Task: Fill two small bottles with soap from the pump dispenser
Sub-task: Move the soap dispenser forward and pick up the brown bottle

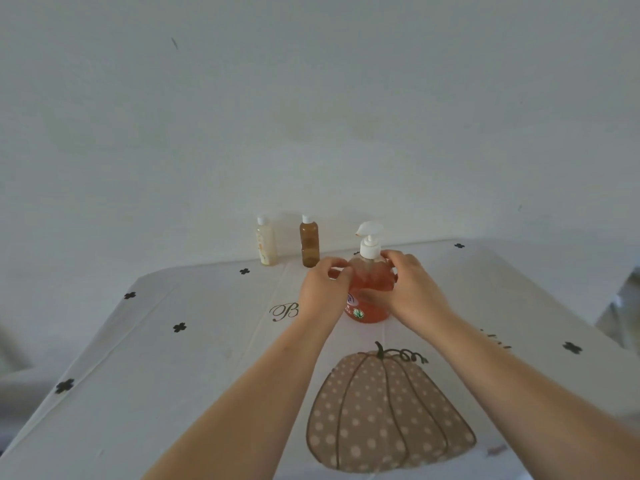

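pump dispenser (370, 289) upright on bench (194, 358), w/ left hand (323, 289) and right hand (410, 289) both grasping its body. pale bottle (266, 242), amber bottle (309, 241) behind-left of dispenser, capped, apart.

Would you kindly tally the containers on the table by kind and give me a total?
Small bottles: 2, the pale bottle and the amber bottle, both capped
Pump dispensers: 1, the orange soap dispenser, held by the left hand and right hand
Total: 3
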Tool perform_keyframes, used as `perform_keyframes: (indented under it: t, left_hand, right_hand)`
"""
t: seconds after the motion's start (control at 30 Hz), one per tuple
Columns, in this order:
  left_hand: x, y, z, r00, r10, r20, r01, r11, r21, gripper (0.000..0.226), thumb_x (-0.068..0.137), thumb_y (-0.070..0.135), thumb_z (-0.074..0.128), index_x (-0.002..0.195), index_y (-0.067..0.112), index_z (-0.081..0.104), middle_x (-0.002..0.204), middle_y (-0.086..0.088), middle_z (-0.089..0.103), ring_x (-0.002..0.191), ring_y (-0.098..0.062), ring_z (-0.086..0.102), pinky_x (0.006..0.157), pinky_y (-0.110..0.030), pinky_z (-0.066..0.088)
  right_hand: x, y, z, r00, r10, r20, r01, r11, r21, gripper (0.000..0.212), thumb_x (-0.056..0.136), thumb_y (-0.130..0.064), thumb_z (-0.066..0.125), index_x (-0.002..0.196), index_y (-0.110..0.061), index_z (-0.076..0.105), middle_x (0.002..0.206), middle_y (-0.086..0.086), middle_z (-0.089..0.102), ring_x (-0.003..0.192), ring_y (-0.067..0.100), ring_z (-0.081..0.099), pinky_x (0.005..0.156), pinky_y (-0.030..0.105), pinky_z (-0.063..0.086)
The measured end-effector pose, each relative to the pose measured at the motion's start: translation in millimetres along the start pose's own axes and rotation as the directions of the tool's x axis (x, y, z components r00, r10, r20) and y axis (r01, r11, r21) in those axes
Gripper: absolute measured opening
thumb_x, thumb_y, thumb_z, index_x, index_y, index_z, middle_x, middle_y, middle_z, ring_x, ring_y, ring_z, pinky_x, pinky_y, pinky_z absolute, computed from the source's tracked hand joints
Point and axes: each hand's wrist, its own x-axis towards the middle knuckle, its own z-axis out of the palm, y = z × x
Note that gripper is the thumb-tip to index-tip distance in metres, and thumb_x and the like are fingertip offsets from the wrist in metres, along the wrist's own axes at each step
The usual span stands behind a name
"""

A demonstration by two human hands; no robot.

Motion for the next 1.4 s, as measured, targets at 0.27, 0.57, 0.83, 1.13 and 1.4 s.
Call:
perform_keyframes:
  t: [0.27,0.57,0.83,1.13,1.4]
  left_hand:
    - [10.9,15.4,17.0,0.988,-0.056,0.147,0.061,0.998,-0.033,0.031,0.1,0.034,0.044,0.119,0.024,0.067,0.11,0.002,0.071,0.105,-0.019,0.065,0.097,-0.045,0.051]
    - [28.1,-1.0,-3.1,0.993,-0.089,0.083,0.097,0.99,-0.105,0.035,0.099,0.028,0.047,0.133,0.026,0.057,0.119,0.003,0.061,0.103,-0.019,0.062,0.098,-0.042,0.051]
    - [58.4,-22.1,-43.4,0.987,-0.162,-0.018,0.156,0.973,-0.17,0.041,0.102,0.026,0.045,0.143,0.024,0.047,0.136,-0.006,0.056,0.123,-0.026,0.054,0.108,-0.046,0.042]
    - [97.0,-31.3,-53.9,0.983,-0.158,0.091,0.169,0.975,-0.141,0.052,0.104,0.026,0.038,0.154,0.032,0.026,0.159,-0.002,0.03,0.143,-0.025,0.032,0.117,-0.048,0.028]
    - [117.2,-26.7,-47.0,0.977,-0.112,0.181,0.128,0.989,-0.078,0.045,0.104,0.02,0.033,0.148,0.024,0.04,0.14,0.0,0.049,0.12,-0.017,0.043,0.103,-0.034,0.034]
  right_hand:
    - [11.3,11.5,-4.4,0.989,0.095,-0.109,-0.102,0.993,-0.06,0.085,0.073,-0.051,0.084,0.142,-0.02,0.044,0.132,0.004,0.048,0.12,0.026,0.058,0.094,0.047,0.053]
    - [-7.6,-1.6,2.2,0.888,-0.092,-0.451,0.117,0.993,0.029,0.034,0.098,-0.025,0.063,0.126,-0.009,0.053,0.12,0.002,0.054,0.117,0.026,0.054,0.082,0.032,0.044]
    - [11.5,-39.9,36.6,0.98,-0.187,-0.062,0.187,0.982,-0.007,0.043,0.105,-0.017,0.05,0.147,-0.021,0.041,0.145,-0.002,0.049,0.126,0.013,0.05,0.093,0.019,0.034]
    - [81.2,-73.4,75.0,0.98,0.13,0.147,-0.155,0.973,0.172,0.064,0.102,-0.001,0.037,0.16,-0.022,0.022,0.154,0.007,0.043,0.101,0.018,0.055,0.074,0.03,0.046]
    - [104.1,-73.3,83.4,0.961,0.164,0.224,-0.2,0.968,0.15,0.055,0.102,-0.007,0.044,0.155,-0.014,0.032,0.146,0.01,0.051,0.109,0.022,0.052,0.085,0.031,0.038]
